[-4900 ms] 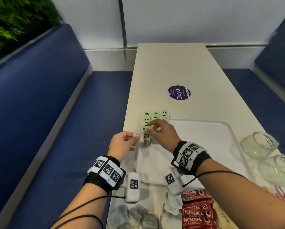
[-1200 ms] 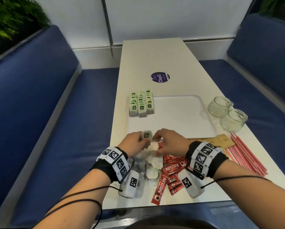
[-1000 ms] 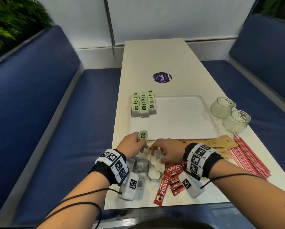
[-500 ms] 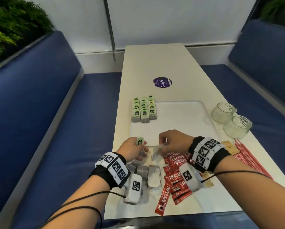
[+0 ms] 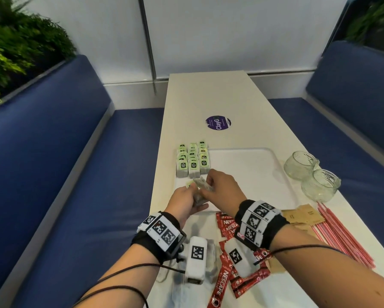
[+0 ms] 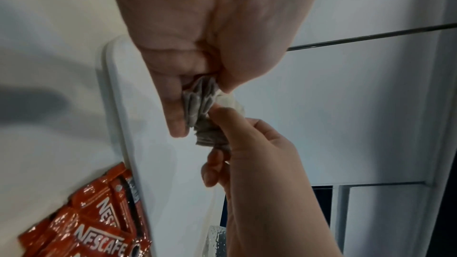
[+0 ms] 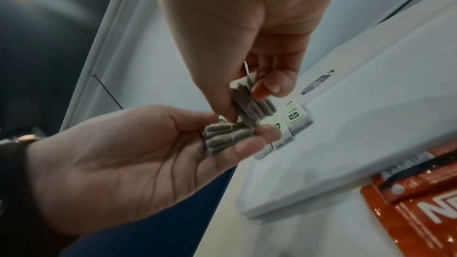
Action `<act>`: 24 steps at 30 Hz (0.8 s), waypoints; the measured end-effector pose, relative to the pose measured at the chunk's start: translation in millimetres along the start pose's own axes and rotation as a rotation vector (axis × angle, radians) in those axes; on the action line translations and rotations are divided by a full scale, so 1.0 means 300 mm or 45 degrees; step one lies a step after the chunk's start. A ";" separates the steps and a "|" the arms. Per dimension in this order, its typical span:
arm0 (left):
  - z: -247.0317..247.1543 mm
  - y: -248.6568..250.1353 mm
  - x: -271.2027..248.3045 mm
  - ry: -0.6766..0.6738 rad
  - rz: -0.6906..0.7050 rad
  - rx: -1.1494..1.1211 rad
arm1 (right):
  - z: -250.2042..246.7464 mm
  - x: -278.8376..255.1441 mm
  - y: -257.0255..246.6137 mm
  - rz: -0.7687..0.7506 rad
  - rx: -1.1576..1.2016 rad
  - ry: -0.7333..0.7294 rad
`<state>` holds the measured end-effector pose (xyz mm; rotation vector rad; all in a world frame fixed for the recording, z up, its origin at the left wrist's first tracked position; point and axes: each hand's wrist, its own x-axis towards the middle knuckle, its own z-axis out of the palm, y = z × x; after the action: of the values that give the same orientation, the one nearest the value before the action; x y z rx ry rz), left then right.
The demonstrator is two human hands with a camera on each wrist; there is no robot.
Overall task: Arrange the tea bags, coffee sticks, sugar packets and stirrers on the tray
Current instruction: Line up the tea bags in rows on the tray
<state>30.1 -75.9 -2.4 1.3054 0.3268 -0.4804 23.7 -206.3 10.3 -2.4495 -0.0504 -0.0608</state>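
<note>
Grey tea bags [image 5: 200, 189] above tray edge [image 5: 211, 210]

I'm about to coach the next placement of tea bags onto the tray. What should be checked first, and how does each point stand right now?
1. Tea bags held: ok. The left hand holds a small stack of tea bags on its fingers; the right hand pinches more from it.
2. Free space on the tray: ok, bare surface beside the placed rows of tea bags.
3. Placed rows neat: ok, three aligned columns at the tray's far left corner.
4. Strings and tags untangled: cannot tell, fingers hide them.
5. Path clear of the glass cups: ok, they stand off the tray's right side.
6. Coffee sticks off the tray: cannot tell; some lie at its near edge.
</note>
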 end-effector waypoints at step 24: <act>-0.066 0.067 0.098 -0.136 0.183 0.113 | -0.004 0.118 0.051 0.137 0.602 0.009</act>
<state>66.4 -57.4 -4.8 1.3731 0.1229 -0.4454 59.7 -218.0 3.4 -1.9756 0.0642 -0.0081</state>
